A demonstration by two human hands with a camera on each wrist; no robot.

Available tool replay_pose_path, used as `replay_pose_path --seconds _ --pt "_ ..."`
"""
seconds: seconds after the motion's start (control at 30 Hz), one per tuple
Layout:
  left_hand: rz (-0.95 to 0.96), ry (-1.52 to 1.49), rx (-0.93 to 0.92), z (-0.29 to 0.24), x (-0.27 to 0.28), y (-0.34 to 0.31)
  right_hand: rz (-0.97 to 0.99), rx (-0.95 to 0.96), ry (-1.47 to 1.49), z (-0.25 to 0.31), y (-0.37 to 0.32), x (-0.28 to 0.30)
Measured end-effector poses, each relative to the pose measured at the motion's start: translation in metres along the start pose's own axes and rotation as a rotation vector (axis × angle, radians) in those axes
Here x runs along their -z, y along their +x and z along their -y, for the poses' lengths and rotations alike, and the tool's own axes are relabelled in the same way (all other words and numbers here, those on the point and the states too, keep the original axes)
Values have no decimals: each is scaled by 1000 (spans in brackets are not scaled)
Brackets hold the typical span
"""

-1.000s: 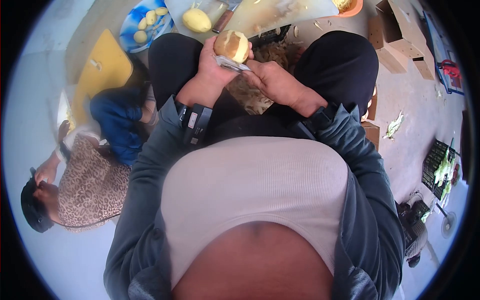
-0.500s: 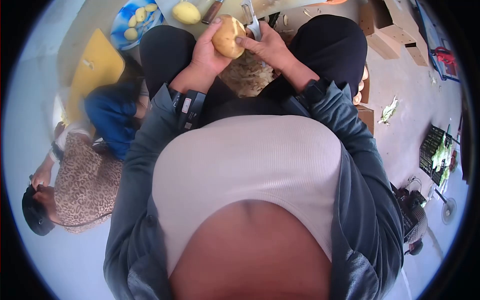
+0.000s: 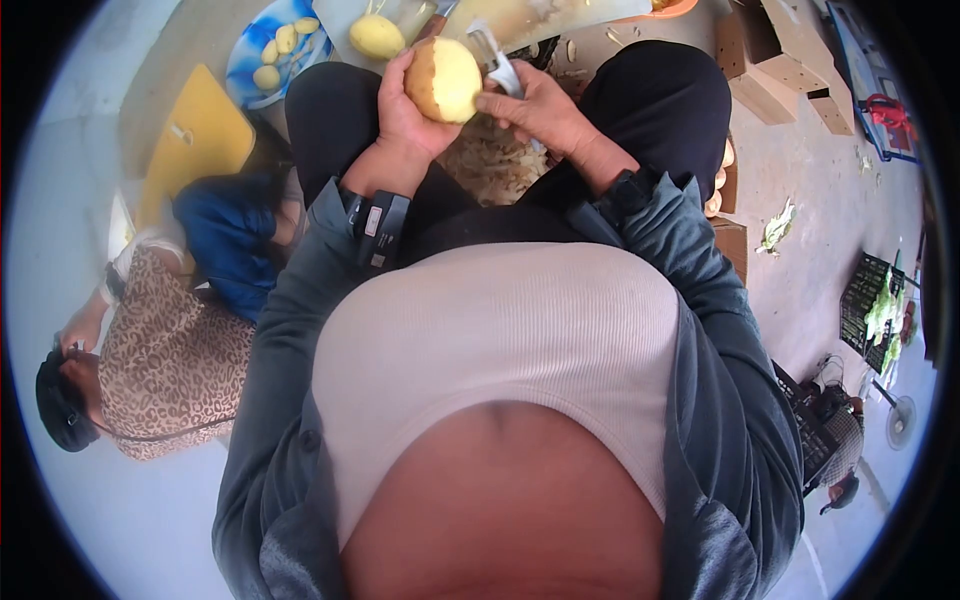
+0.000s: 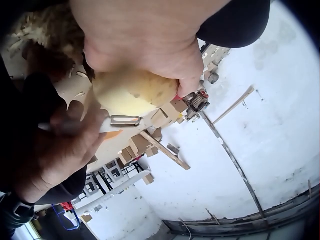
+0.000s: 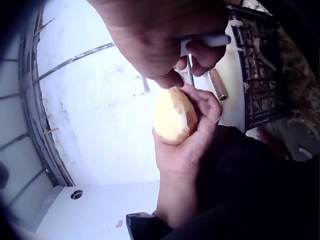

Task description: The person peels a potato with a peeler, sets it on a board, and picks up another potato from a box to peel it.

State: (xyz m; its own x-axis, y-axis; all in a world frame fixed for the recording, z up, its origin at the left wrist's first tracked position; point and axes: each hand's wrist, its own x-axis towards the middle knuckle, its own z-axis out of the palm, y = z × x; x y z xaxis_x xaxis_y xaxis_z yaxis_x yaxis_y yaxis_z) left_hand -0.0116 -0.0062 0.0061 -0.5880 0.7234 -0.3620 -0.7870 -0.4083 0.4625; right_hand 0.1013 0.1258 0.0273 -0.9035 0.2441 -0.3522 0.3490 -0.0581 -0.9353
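Observation:
In the head view my left hand (image 3: 408, 122) grips a large potato (image 3: 455, 82), its right side peeled to pale yellow and its left side still brown-skinned. My right hand (image 3: 556, 108) holds a white-handled peeler (image 3: 502, 72) whose metal head points up and away. The right thumb is right at the potato's lower right edge. From the left wrist, the peeler's slotted blade (image 4: 125, 120) shows close under the potato (image 4: 131, 95). The right wrist view has the potato (image 5: 172, 117) cradled in the left palm, below the right hand (image 5: 167, 42).
A peeled potato (image 3: 377, 37) and a wooden-handled knife (image 3: 432, 26) lie by a cutting board (image 3: 540, 16). Peeled pieces sit in a blue-and-white basin (image 3: 243, 72). Peelings (image 3: 495, 165) pile between the knees. Cardboard boxes (image 3: 755, 75) stand right; another person (image 3: 175, 360) sits left.
The potato has been turned, and much more pale flesh now faces up. The peeler went from lying across the potato's near end to standing off its right side, head up.

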Motion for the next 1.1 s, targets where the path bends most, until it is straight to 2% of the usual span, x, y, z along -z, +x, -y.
replay_pose_path --seconds 0.07,0.3,0.37,0.43,0.5,0.57,0.6,0.63,0.67,0.73,0.83,0.9,0.93,1.0,1.03,1.1 --pt "75 -74 51 2 -2 -4 39 74 16 -3 0 -4" --pt "104 -82 38 3 -9 -6 77 81 100 -6 1 -1" --pt "48 -82 54 2 -15 -10 73 67 121 -5 0 -1" --pt "96 -83 56 0 -9 -5 72 56 139 -4 0 1" --pt "143 -85 52 2 -4 -2 -21 6 139 -10 1 6" --pt "-14 -119 27 -3 -1 -4 -80 -34 32 -12 4 13" --pt "-11 -120 12 -5 -4 -6 -145 -78 -74 -16 7 16" --pt "-43 -110 -14 -5 -7 -9 -217 173 -340 -32 13 18" --pt "-73 -102 -42 -5 -11 -11 -207 190 -346 -35 14 18" --pt "-77 -126 -48 -10 -13 -14 -295 424 -510 -32 9 16" --pt "202 -167 74 -13 -10 -16 -318 398 -454 -9 2 17" --pt "225 -105 66 -15 -16 -22 -291 364 -352 -1 -1 17" --pt "249 -45 56 9 -6 -14 -301 367 -372 -24 -2 27" --pt "279 21 49 11 -2 -10 -292 591 -381 -23 -1 25" --pt "304 96 36 11 0 -9 -354 708 -506 -22 2 27" --pt "310 61 68 9 6 -6 -362 631 -484 -19 1 30"
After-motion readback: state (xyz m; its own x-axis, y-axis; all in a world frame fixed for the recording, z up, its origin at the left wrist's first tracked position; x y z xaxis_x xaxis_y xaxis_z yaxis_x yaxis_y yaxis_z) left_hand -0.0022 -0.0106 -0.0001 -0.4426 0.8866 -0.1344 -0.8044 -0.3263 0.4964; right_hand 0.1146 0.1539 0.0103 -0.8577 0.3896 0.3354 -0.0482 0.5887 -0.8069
